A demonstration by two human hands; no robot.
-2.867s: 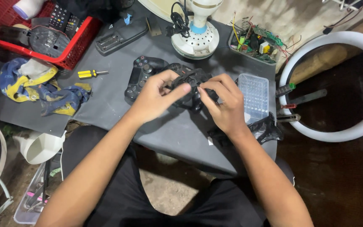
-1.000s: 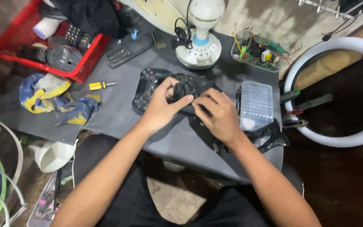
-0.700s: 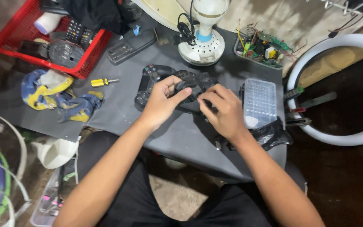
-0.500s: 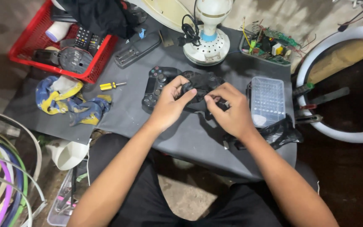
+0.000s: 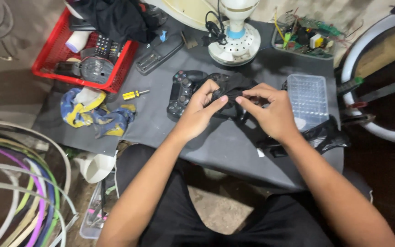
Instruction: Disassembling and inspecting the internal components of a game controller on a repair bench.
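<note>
On the grey table [image 5: 216,146], two hands: left hand [image 5: 198,114] and right hand [image 5: 273,114] both pinch one black controller shell [image 5: 234,89]. One whole black gamepad [image 5: 183,89] lies just beside it; one yellow screwdriver [image 5: 135,94] farther left.

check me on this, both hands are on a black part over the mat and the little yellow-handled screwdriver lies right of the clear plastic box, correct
Not quite. In the head view the left hand and right hand do hold the black part, but the yellow-handled screwdriver lies far left of the clear plastic box, near the red basket.
</note>
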